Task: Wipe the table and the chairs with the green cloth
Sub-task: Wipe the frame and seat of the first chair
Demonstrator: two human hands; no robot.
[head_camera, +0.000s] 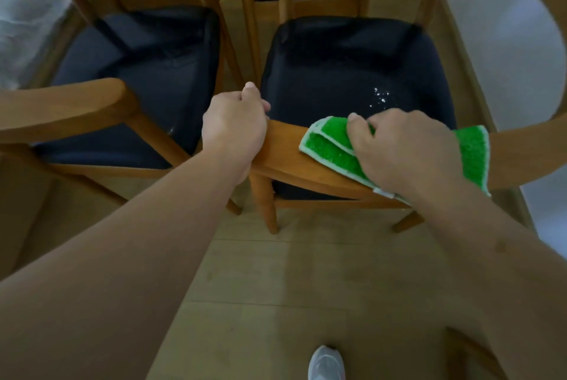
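1. Nearest the camera, a white shoe (326,362) stands on the pale wooden floor (276,287), and both forearms reach forward over it.
2. The left hand (234,131) grasps the left end of the wooden backrest (285,149) of the nearer chair, its fingers (256,97) curled over the rail's top to steady it.
3. The right hand (405,152) presses the green cloth (331,146) onto the same rail, its fingers curled on the fabric.
4. The cloth is folded, with one flap doubled over at its left end; its long axis runs along the rail, left to right, and its right end hangs past the hand.
5. Risk: the cloth could bunch or slide off the narrow curved rail if pressure eases, and a hard sideways stroke could shift the chair if the left hand slackens.
6. Beyond lies the dark seat (352,72), with white specks (380,96) on it, likely not yet wiped.
7. A second chair (122,72) stands just to the left; more chairs stand behind.
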